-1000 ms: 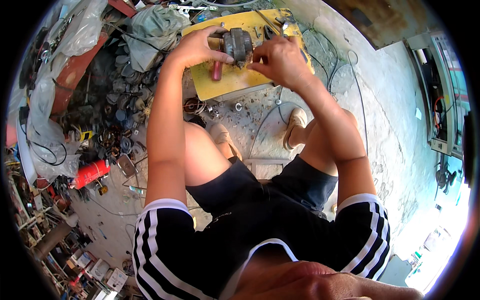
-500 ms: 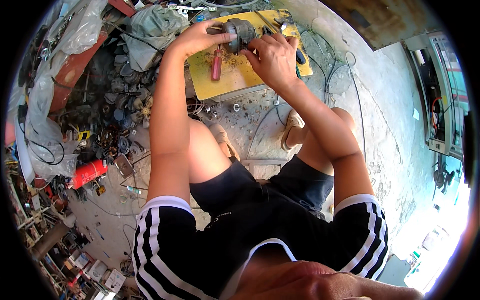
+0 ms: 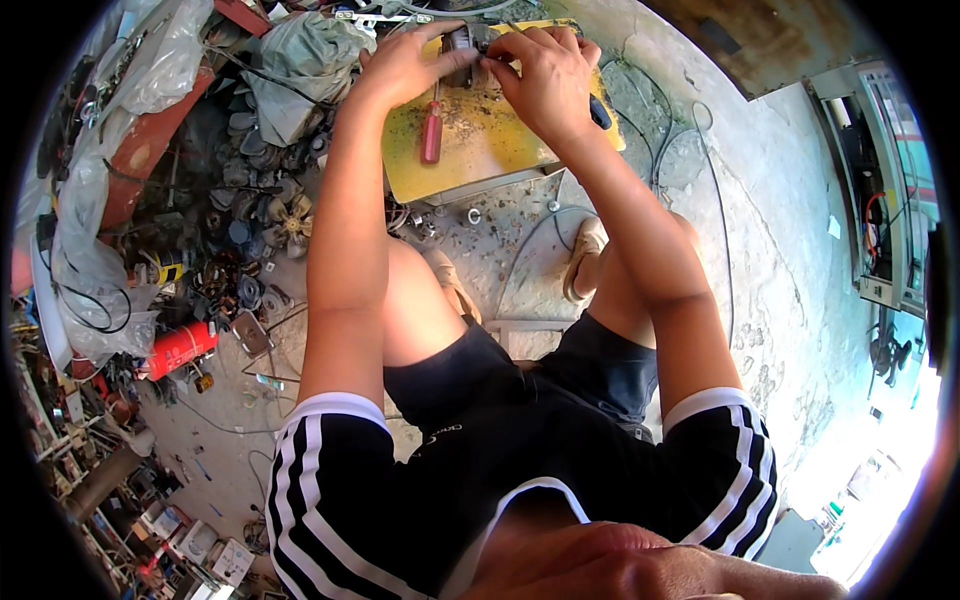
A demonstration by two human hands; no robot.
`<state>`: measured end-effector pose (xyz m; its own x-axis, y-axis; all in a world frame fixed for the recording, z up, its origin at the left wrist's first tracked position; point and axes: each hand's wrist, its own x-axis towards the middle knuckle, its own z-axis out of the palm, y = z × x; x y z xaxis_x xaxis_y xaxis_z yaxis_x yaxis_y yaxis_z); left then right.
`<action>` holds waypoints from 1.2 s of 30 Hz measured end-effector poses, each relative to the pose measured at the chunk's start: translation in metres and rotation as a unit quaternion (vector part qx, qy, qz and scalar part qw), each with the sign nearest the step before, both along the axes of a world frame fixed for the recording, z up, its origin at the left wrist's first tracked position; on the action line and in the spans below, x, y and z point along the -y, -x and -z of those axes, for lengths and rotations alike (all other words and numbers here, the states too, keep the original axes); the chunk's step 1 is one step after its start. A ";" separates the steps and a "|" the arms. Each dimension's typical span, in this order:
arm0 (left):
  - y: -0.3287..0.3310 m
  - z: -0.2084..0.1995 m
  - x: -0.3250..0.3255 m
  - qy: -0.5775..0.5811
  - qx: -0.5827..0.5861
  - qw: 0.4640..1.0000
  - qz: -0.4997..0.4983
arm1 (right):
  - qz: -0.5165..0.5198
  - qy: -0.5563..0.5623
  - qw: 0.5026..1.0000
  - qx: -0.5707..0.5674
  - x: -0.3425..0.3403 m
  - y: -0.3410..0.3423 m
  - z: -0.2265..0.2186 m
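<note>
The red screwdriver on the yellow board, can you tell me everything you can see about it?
The red screwdriver lies flat on the yellow board. Its handle looks like smooth red plastic, rounded at the near end. A thin metal shaft sticks out of the far end and points away from the person, toward the left hand. The tip is hidden near that hand. Nobody holds it; only the dirty, speckled board touches it. Both hands work on a small grey metal part just beyond it.

the small grey metal part (image 3: pixel 462 42) at twelve o'clock is mostly covered by the left hand (image 3: pixel 405 62) and right hand (image 3: pixel 545 72), so its shape can't be told. a dark tool handle (image 3: pixel 598 112) pokes out from under the right wrist. the junk pile (image 3: pixel 235 215) at nine o'clock blurs together.
</note>
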<state>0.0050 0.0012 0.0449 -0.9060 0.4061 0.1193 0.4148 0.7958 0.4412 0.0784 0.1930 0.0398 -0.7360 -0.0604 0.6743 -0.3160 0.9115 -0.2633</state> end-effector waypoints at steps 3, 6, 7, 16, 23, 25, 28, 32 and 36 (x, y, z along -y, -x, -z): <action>0.000 0.007 0.003 -0.007 -0.017 0.999 0.032 | -0.017 0.050 0.999 -0.005 -0.002 0.014 0.007; -0.005 0.015 0.000 0.042 -0.079 0.996 0.006 | -0.006 0.046 0.999 0.023 -0.002 0.021 0.005; -0.004 0.018 0.000 0.026 -0.095 0.995 0.003 | -0.010 0.049 0.999 0.022 -0.001 0.023 0.003; -0.027 -0.006 -0.004 0.092 0.000 0.996 0.007 | -0.036 0.040 0.995 0.079 -0.007 0.015 -0.009; -0.044 -0.014 -0.004 0.113 0.036 0.993 0.004 | -0.078 0.041 0.983 0.158 -0.013 -0.006 -0.008; -0.049 -0.013 -0.002 0.106 0.022 0.994 0.002 | -0.076 0.049 0.984 0.153 -0.016 -0.010 -0.006; -0.044 -0.004 0.011 0.135 0.104 0.984 -0.057 | -0.069 0.052 0.987 0.135 -0.020 -0.015 -0.009; -0.031 0.014 0.018 0.186 0.152 0.970 -0.048 | -0.070 0.042 0.986 0.147 -0.020 -0.017 -0.011; -0.034 -0.006 0.018 0.152 0.255 0.953 -0.061 | -0.061 0.039 0.989 0.132 -0.027 -0.017 -0.010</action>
<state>0.0388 -0.0169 0.0509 -0.8575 0.2390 -0.4556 0.1034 0.9475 0.3025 0.0954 0.2204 0.0494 -0.8778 -0.1141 0.4653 -0.3322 0.8448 -0.4196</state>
